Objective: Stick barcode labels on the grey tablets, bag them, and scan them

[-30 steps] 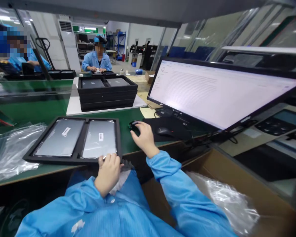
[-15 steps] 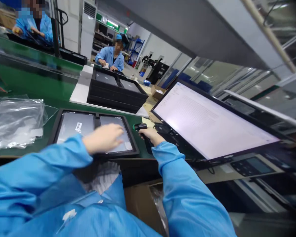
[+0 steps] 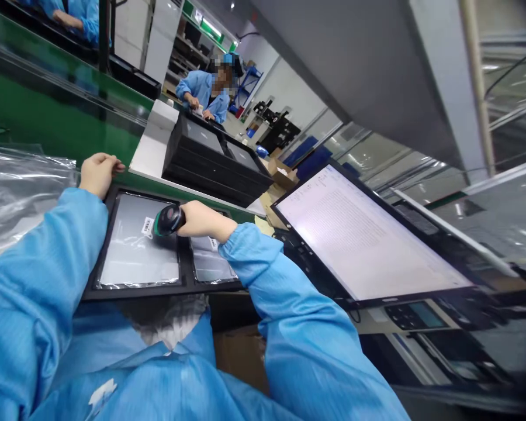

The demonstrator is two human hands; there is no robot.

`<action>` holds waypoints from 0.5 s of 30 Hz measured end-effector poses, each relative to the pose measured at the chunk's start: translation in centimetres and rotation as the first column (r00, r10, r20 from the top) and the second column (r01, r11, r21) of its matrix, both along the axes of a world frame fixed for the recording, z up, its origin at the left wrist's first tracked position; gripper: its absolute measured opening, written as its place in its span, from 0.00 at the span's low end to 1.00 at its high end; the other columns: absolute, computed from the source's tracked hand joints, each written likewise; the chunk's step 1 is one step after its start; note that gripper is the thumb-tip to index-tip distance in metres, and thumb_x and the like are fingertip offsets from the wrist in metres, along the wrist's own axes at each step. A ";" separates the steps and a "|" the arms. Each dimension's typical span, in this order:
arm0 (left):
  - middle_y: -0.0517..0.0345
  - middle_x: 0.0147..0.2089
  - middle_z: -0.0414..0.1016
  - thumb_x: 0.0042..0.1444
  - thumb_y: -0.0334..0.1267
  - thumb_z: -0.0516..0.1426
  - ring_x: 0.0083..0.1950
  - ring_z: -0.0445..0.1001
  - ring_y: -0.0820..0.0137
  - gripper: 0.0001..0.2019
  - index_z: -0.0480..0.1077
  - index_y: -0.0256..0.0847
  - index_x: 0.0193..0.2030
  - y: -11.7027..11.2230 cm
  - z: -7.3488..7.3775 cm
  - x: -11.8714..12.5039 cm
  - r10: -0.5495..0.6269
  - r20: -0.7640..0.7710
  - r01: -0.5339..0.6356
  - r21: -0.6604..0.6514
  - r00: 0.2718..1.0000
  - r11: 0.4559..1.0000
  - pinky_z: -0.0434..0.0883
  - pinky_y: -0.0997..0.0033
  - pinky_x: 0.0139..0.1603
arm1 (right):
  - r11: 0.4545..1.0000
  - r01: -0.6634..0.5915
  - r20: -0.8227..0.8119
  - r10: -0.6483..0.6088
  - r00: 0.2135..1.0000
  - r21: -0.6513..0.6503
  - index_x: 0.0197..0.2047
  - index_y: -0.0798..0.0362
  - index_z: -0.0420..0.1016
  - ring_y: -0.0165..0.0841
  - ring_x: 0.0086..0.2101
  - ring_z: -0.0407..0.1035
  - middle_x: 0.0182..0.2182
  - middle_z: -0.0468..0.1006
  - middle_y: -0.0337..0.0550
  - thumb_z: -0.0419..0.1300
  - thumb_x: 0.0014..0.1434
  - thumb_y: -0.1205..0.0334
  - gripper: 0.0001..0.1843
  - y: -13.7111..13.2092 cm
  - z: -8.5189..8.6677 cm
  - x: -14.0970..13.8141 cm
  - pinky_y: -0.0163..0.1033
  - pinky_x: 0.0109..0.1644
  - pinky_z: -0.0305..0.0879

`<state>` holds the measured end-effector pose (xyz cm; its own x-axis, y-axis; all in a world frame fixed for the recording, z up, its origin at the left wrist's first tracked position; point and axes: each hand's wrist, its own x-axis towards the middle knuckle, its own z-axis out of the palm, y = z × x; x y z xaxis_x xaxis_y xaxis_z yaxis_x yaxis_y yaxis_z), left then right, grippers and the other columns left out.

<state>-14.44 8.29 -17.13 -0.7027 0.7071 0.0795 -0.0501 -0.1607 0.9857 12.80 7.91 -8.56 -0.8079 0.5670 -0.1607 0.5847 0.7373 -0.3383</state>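
Note:
My right hand [image 3: 204,219] grips a black barcode scanner [image 3: 170,220] with a green rim. Its head is over the left device, close beside a white barcode label [image 3: 148,227]. That device [image 3: 135,266] is a flat grey tablet-like slab in clear film, lying in a black two-compartment tray [image 3: 187,263]. A second wrapped slab [image 3: 208,263] fills the right compartment, partly covered by my right hand and sleeve. At the tray's far left corner is my left hand [image 3: 99,173], its fingers curled together with nothing visible in them.
Clear plastic bags [image 3: 21,187] lie at left on the green bench [image 3: 39,111]. Behind the tray, stacked black trays [image 3: 214,169] rest on a white board [image 3: 146,155]. A monitor [image 3: 372,234] and a keyboard [image 3: 296,251] stand at right. A co-worker [image 3: 206,93] sits beyond.
My right hand has brought the scanner left from beside the tray to above the left device's label. My left hand has moved from over the right device to the tray's far left corner.

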 end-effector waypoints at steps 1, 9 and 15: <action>0.58 0.37 0.75 0.62 0.32 0.57 0.43 0.74 0.72 0.03 0.69 0.34 0.37 0.3 -0.2 -0.4 0.044 0.006 -0.044 -0.004 0.999 0.999 0.73 0.65 0.55 | 1.000 0.007 0.012 -0.007 1.000 -0.004 0.32 0.58 0.79 0.31 0.31 0.71 0.28 0.79 0.39 0.68 0.46 0.71 0.07 0.2 -0.2 -0.5 0.33 0.33 0.60; 0.59 0.34 0.74 0.54 0.36 0.61 0.45 0.76 0.69 0.09 0.70 0.30 0.36 1.9 -2.1 -1.1 0.002 0.044 0.000 -0.062 0.999 0.998 0.70 0.65 0.47 | 0.998 0.049 -0.025 -0.050 0.998 -0.029 0.35 0.59 0.80 0.32 0.31 0.70 0.29 0.79 0.40 0.67 0.47 0.68 0.09 0.9 -1.1 -1.3 0.35 0.36 0.63; 0.62 0.34 0.73 0.59 0.30 0.57 0.49 0.74 0.74 0.07 0.68 0.25 0.39 0.7 -0.6 -0.5 -0.055 0.112 0.063 -0.067 0.992 0.996 0.70 0.65 0.49 | 0.999 0.037 -0.026 -0.038 0.999 -0.030 0.34 0.58 0.81 0.33 0.32 0.72 0.30 0.80 0.39 0.67 0.47 0.69 0.08 0.1 -1.0 -1.2 0.34 0.37 0.63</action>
<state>-14.94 8.94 -17.77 -0.6613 0.7486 -0.0469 -0.1657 -0.0849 0.9825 11.56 7.99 -9.54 -0.7902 0.5926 -0.1560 0.6024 0.7045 -0.3753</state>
